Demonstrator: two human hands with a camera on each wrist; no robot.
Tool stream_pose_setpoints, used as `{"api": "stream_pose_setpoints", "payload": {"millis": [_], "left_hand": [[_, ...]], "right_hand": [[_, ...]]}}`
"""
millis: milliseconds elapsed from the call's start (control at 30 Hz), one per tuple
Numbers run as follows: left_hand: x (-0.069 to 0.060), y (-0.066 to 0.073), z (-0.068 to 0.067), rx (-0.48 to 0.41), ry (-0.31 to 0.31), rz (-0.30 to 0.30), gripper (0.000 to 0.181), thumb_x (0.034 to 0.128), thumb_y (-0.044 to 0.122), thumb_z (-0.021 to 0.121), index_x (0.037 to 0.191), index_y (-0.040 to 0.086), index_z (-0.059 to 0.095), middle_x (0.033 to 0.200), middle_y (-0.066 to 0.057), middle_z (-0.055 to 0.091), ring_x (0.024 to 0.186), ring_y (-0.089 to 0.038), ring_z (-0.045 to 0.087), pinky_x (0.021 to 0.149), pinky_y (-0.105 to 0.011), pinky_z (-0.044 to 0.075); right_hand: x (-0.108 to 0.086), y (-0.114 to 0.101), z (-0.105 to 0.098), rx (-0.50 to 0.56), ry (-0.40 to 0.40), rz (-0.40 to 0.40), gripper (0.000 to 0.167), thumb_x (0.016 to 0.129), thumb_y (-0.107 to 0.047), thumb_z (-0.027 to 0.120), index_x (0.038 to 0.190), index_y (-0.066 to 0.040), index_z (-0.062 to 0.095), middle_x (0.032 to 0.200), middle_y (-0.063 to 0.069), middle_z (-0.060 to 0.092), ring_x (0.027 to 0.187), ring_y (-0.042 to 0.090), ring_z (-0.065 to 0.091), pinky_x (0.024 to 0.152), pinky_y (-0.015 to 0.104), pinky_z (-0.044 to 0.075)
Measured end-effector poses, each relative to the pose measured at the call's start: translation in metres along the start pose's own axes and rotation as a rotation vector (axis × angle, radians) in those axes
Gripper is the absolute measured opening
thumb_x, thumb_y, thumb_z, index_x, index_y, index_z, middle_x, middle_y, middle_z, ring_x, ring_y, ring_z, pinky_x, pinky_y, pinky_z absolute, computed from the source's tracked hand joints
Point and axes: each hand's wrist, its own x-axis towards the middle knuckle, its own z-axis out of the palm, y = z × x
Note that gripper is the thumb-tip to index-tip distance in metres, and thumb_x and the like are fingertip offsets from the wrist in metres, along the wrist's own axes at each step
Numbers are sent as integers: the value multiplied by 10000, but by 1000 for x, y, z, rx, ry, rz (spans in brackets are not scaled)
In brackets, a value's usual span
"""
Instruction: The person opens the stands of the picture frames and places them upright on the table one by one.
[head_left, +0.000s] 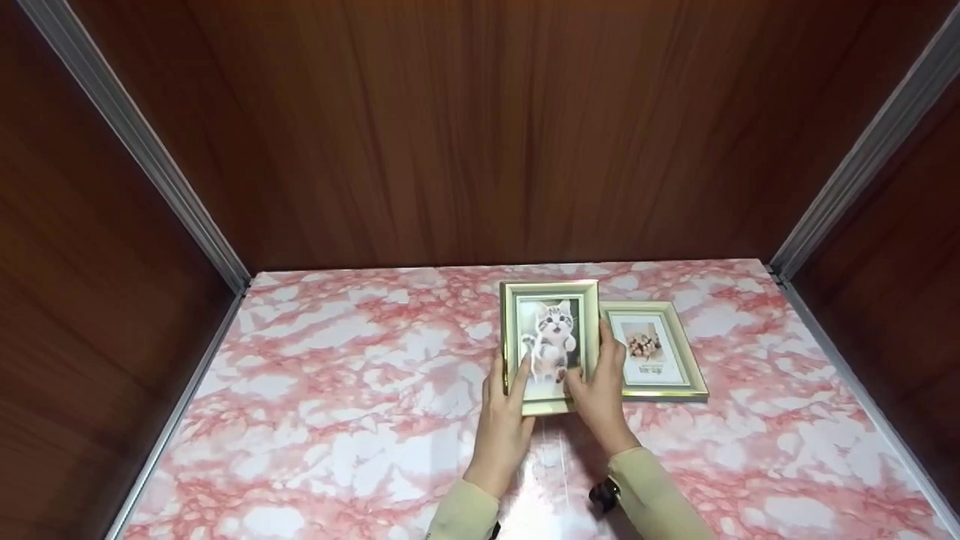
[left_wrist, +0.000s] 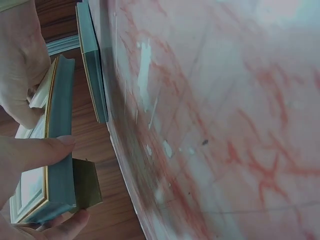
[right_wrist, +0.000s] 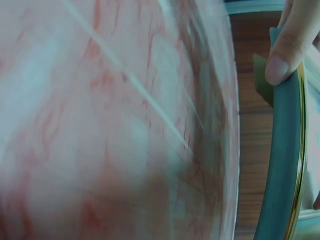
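A gold-edged picture frame with a kitten photo [head_left: 551, 341] is held up over the marbled surface by both hands. My left hand [head_left: 501, 427] grips its lower left side, one finger over the front. On the lower right, my right hand [head_left: 600, 394] grips the edge with the thumb at the front. The left wrist view shows the frame's teal side [left_wrist: 60, 120] between left-hand fingers, with a stand piece [left_wrist: 86, 184] jutting from the back. In the right wrist view a thumb lies on the side edge [right_wrist: 287, 150].
A second frame with a flower picture [head_left: 652, 349] lies right of the held one, partly covered by it and the right hand. Brown wood panels [head_left: 480, 135] stand behind and at both sides of the pink and white marbled table [head_left: 337, 420], with metal strips at the corners.
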Motion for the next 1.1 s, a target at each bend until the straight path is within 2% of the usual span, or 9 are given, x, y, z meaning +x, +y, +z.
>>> {"api": "stream_pose_setpoints", "payload": {"millis": [167, 300, 433, 567, 700, 767, 933, 1100], "left_hand": [[0, -1, -4, 22, 6, 32, 971, 640, -61, 807, 1481, 166, 378, 1499, -268, 228, 1280, -382, 370, 972, -402, 467], [0, -1, -6, 56, 11, 79, 945, 645, -33, 822, 1470, 143, 396, 1482, -277, 251, 1272, -376, 381, 989, -401, 454], [-1, -2, -8, 63, 15, 93, 920, 663, -1, 822, 1468, 138, 400, 1475, -285, 255, 1265, -379, 388, 980, -400, 461], [-4, -3, -8, 62, 19, 98, 905, 693, 40, 821, 1477, 156, 384, 1465, -294, 266, 1255, -383, 401, 975, -399, 465], [-6, -4, -9, 64, 20, 106, 899, 704, 55, 821, 1480, 154, 378, 1452, -304, 284, 1257, -394, 402, 989, -408, 453], [-7, -4, -9, 53, 14, 106, 902, 700, 57, 825, 1478, 144, 378, 1452, -307, 282, 1264, -400, 395, 1001, -413, 441], [-9, -3, -16, -8, -19, 99, 939, 688, 62, 843, 1486, 146, 355, 1481, -279, 251, 1280, -405, 383, 1003, -427, 434], [-11, -1, -32, -102, -84, 137, 977, 719, 125, 837, 1515, 167, 274, 1527, -226, 199, 1313, -399, 357, 1007, -440, 422]], "right_hand": [[1, -3, -1, 18, -8, 55, 917, 670, 141, 589, 1500, -32, 238, 1237, 266, 407, 976, 347, 479, 845, 479, 477], [2, -4, -2, 51, -2, 39, 942, 662, 153, 592, 1509, -42, 228, 1291, 260, 422, 1030, 335, 473, 884, 469, 458], [2, -3, -1, 50, 15, -6, 954, 637, 165, 584, 1504, -36, 241, 1303, 253, 411, 1045, 328, 466, 871, 466, 458], [0, -5, 1, -12, 35, -68, 954, 632, 185, 577, 1499, -25, 241, 1265, 271, 391, 911, 317, 487, 715, 413, 509], [-1, -7, 2, -82, 24, -80, 1002, 638, 190, 596, 1522, -65, 197, 1247, 279, 377, 757, 271, 474, 559, 325, 499], [-1, -7, 1, -87, 9, -67, 1031, 637, 185, 612, 1532, -92, 181, 1249, 276, 372, 774, 268, 483, 553, 305, 496], [2, -6, -4, -33, -26, -62, 1045, 627, 162, 613, 1537, -118, 180, 1216, 269, 376, 937, 284, 467, 631, 299, 471], [5, -4, -12, 30, -59, -49, 1045, 638, 165, 609, 1539, -146, 182, 1192, 209, 404, 765, 183, 434, 548, 202, 445]]}}
